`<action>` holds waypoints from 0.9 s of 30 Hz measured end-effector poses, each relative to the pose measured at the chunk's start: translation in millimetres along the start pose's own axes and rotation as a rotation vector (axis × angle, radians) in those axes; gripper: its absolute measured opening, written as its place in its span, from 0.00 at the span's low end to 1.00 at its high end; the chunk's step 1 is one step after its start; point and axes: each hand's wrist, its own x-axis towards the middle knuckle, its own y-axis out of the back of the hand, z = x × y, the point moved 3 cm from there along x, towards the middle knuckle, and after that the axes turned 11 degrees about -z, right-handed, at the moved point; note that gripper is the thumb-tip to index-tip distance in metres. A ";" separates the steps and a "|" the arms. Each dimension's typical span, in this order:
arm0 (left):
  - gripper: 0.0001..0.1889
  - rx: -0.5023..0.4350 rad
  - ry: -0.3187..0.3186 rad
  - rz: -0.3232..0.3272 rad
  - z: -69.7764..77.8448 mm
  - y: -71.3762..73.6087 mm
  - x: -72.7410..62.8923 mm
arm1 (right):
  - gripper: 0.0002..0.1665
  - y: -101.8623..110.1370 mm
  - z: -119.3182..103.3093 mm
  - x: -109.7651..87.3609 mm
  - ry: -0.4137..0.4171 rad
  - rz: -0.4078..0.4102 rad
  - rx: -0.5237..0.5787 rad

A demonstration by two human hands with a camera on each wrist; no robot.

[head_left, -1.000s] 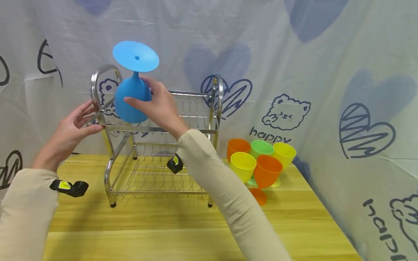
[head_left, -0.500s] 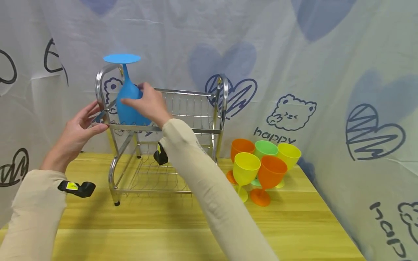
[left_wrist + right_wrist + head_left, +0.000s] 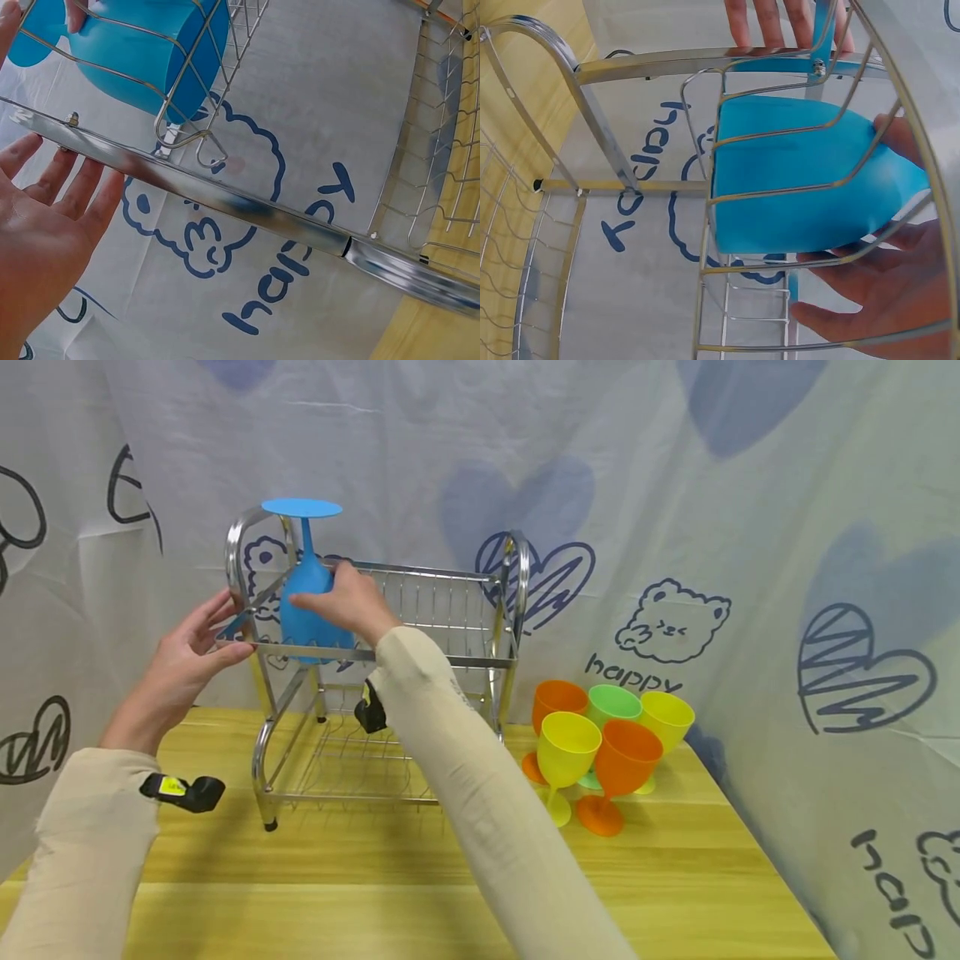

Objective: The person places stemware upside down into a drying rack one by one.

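Wood-grain counter spans the foreground, with five upright goblets in orange, yellow and green clustered at 4 o'clock beside a two-tier metal dish rack. At 9 o'clock the left hand is spread wide, fingertips touching the rack's side frame, while toward 10 o'clock the right hand grips the bowl of an upside-down blue goblet, its foot uppermost and its rim down at the 9 o'clock end of the upper tier. Behind everything hangs a pale curtain printed with hearts, bears and the word "happy".
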 end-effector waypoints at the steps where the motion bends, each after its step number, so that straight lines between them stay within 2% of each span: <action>1: 0.38 0.001 0.000 -0.001 -0.5 -0.7 0.2 | 0.42 0.6 0.6 -0.5 -0.009 -0.009 -0.004; 4: 0.38 -0.015 -0.005 -0.002 -2.1 -2.4 0.8 | 0.46 3.3 1.1 -2.7 -0.030 -0.031 -0.036; 7: 0.37 -0.043 -0.024 0.004 -3.1 -3.1 1.1 | 0.50 7.8 -1.7 -7.5 -0.014 -0.042 -0.097; 12: 0.36 -0.078 -0.026 0.034 -4.5 -3.0 -2.0 | 0.51 16.5 -11.3 -24.9 0.076 -0.057 -0.183; 17: 0.35 -0.143 -0.055 0.067 -4.3 -7.1 -4.5 | 0.47 29.6 -15.6 -56.0 0.180 -0.036 -0.205; 19: 0.34 -0.076 -0.054 0.098 -3.7 -9.1 -6.5 | 0.44 35.0 -13.6 -70.4 0.237 -0.005 -0.166; 23: 0.34 0.119 -0.029 0.171 -0.2 -11.2 -14.3 | 0.35 45.8 -1.3 -98.5 0.376 0.067 -0.027; 27: 0.35 0.180 -0.026 0.203 2.9 -14.0 -21.6 | 0.29 57.5 20.4 -123.5 0.487 0.143 0.030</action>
